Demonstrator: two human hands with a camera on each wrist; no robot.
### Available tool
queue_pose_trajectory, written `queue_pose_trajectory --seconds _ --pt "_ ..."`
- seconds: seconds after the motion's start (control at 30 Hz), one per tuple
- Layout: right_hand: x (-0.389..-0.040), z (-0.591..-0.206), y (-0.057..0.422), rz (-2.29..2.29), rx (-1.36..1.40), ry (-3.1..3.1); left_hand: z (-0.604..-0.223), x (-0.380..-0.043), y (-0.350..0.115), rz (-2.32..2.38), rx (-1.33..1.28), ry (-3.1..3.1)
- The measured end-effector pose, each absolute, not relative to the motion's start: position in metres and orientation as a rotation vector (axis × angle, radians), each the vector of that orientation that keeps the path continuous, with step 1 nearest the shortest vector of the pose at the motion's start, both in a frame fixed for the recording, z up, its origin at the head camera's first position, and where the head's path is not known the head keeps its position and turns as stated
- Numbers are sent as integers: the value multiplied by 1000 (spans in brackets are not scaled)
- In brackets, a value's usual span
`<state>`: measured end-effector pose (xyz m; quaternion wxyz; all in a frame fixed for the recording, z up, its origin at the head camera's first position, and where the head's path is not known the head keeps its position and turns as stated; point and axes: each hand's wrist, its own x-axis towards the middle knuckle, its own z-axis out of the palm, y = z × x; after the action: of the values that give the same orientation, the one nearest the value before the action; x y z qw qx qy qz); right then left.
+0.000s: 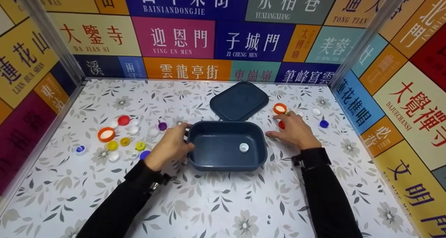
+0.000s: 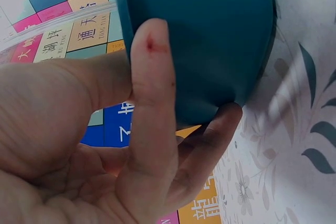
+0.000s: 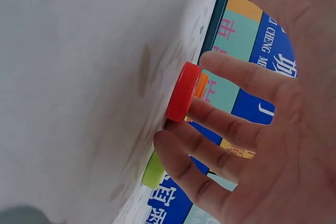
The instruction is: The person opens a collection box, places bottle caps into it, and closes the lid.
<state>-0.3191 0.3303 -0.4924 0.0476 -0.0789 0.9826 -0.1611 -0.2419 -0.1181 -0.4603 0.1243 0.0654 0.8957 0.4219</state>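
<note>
My left hand (image 1: 171, 142) holds the left end of a dark blue rectangular box (image 1: 226, 164), its thumb at the rim. In the left wrist view, fingers of the left hand (image 2: 152, 145) press against the box's outer wall (image 2: 215, 40). One white bottle cap (image 1: 244, 147) lies inside the box. To the right, my right hand (image 1: 294, 130) reaches over a red bottle cap (image 1: 282, 125), fingers spread. The right wrist view shows the red cap standing tilted by the fingertips (image 3: 199, 109), with a green cap (image 3: 153, 171) beside the little finger.
The matching lid (image 1: 239, 101) lies flat behind the box. An orange-rimmed cap (image 1: 279, 108), a blue cap (image 1: 324, 123) and a white cap (image 1: 316, 111) lie around the right hand. Several mixed caps, including a red one (image 1: 123, 120), are scattered at left. Printed panels (image 1: 174, 37) enclose the table.
</note>
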Motion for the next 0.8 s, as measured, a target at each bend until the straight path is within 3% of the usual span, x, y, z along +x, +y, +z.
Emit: queue_pose_trajectory --seconds 0.8 --pt "-317 -477 329 -591 -417 2949 -461 -242 -118 1165 251 2691"
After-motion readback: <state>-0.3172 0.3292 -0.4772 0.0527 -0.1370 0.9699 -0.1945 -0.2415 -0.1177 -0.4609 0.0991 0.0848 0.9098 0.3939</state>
